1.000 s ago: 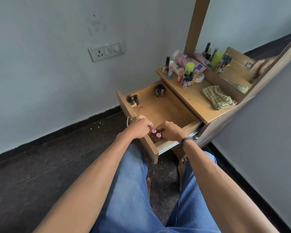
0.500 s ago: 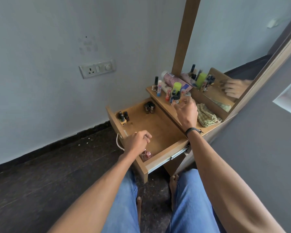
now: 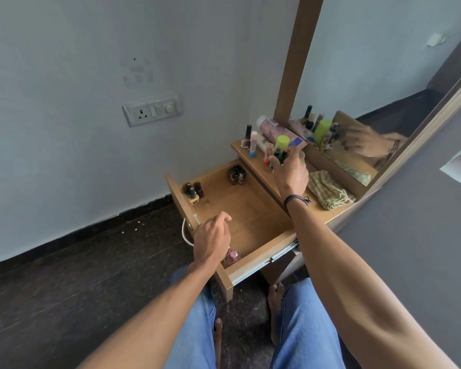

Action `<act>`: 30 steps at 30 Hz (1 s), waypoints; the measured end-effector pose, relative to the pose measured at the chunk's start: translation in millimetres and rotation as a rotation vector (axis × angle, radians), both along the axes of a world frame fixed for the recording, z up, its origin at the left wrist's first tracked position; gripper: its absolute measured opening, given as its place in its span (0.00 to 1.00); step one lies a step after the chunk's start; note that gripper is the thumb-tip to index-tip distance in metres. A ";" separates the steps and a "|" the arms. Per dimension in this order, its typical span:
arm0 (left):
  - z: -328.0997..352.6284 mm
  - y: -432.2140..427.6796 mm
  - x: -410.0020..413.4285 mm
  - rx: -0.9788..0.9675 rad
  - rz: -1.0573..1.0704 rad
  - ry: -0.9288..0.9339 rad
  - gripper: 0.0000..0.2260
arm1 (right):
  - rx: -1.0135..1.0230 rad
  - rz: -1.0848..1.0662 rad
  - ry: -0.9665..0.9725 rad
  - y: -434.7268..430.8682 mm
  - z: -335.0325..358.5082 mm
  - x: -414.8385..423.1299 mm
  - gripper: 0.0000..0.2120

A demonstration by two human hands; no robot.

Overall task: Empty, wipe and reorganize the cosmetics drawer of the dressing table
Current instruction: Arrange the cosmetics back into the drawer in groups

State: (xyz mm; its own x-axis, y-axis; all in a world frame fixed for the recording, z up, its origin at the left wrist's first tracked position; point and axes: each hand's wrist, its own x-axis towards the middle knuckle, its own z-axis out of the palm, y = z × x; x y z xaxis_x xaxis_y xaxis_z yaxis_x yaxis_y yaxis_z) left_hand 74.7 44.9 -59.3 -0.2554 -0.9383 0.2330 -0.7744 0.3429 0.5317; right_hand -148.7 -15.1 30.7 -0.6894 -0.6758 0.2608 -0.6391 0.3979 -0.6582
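Currently, head view only. The drawer [image 3: 253,217] is pulled fully out from the desk [image 3: 322,209]; its wooden floor is mostly bare. Contents sit in three corner groups. Far-left corner: a cluster of dark nail polish bottles [image 3: 194,190], upright, against the drawer front. Far-right corner, next to the desk edge: a second group of dark bottles [image 3: 237,174], upright. Near-left corner: pink bottles [image 3: 232,256], partly hidden under the left hand, count not resolvable.

The left hand [image 3: 213,239] hangs over that near-left corner, fingers loosely curled and lightly spread, nothing seen in its grip; contact with the pink bottles cannot be told.

The right hand [image 3: 290,171] is out over the desk top, fingers closing around a small dark bottle [image 3: 279,155] in the row of cosmetics there. Whether the bottle is lifted or standing cannot be told. A dark band is on that wrist.

On the desk top, left to right: a dark-capped bottle [image 3: 246,137], a white and blue stick [image 3: 253,145], a small red bottle [image 3: 267,155], a lime-green-capped container [image 3: 282,141], and behind them a pink tube [image 3: 273,130] lying on its side. A checked cloth [image 3: 328,191] lies crumpled on the desk, right of the right hand, near the mirror [image 3: 383,89], which reflects the cosmetics and the hand.
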 end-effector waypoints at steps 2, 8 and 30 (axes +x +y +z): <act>-1.5 -0.1 0.0 -0.004 0.002 -0.012 0.11 | 0.001 -0.032 0.007 -3.1 0.3 0.5 0.20; -3.2 -0.1 0.8 0.003 -0.008 -0.026 0.11 | -0.024 -0.039 -0.017 -4.4 -5.1 3.2 0.11; 2.5 3.3 -0.4 -0.022 -0.015 -0.036 0.11 | 0.031 0.338 -0.095 72.0 -22.4 41.5 0.07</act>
State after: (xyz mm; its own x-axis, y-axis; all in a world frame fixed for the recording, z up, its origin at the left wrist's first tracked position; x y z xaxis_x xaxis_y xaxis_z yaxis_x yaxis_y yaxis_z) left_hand 74.3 48.2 -56.8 -0.2777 -0.9291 0.2442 -0.7877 0.3657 0.4957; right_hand -107.3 56.9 8.2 -0.4456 -0.8765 0.1822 -0.6743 0.1948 -0.7123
